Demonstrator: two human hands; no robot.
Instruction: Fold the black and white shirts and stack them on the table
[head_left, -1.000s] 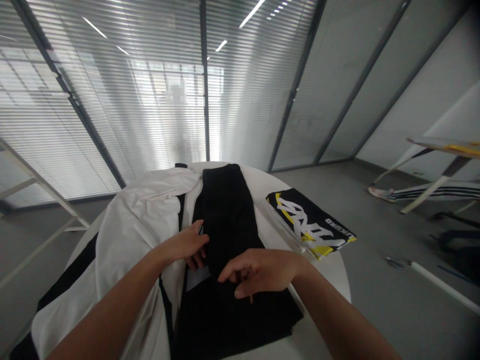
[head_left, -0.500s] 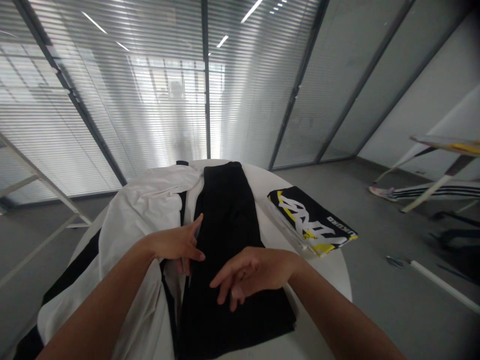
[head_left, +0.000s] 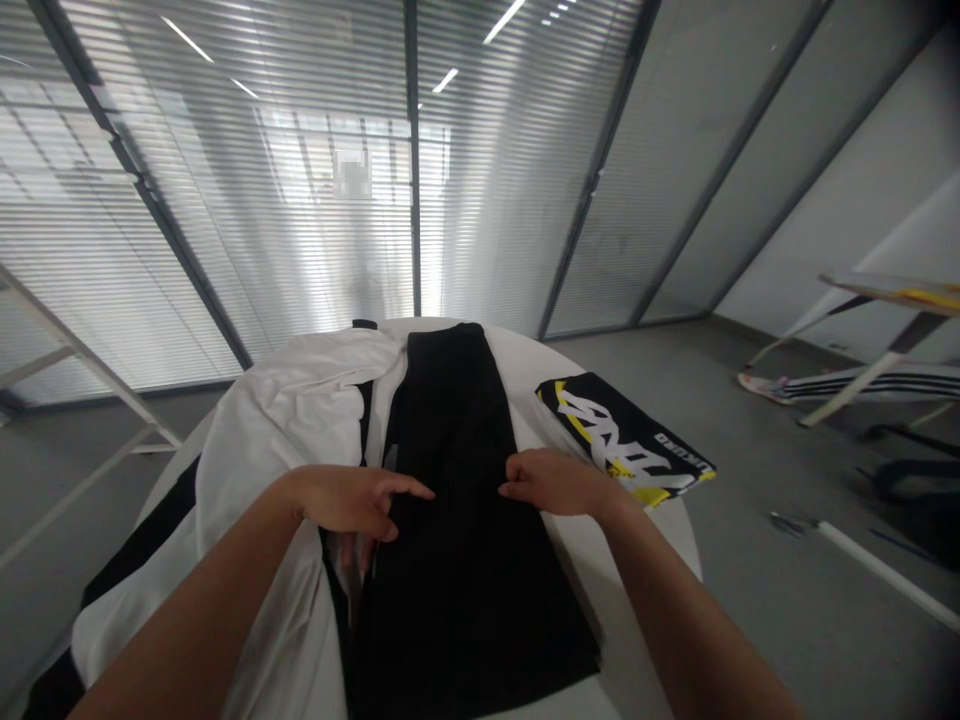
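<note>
A long black garment (head_left: 465, 590), folded lengthwise and looking like trousers, lies on a round white table (head_left: 517, 350). At its left edge is my left hand (head_left: 356, 500), index finger stretched over the cloth and thumb apart, the other fingers partly hidden along the edge. My right hand (head_left: 559, 482) has its fingers curled together at the right edge, pinching the black cloth. To the left, a crumpled white garment (head_left: 277, 410) with black parts lies under and beside my left forearm.
A black, white and yellow printed packet (head_left: 626, 435) lies at the table's right side. A white metal frame (head_left: 97, 370) stands at left. Another table (head_left: 892, 288) and a person's striped leg (head_left: 870, 383) are at right. Glass panels with blinds (head_left: 315, 230) stand behind.
My right hand has moved up and right, from above the middle of the cloth to its right edge, and its fingers have closed. My left index finger has swung right over the cloth.
</note>
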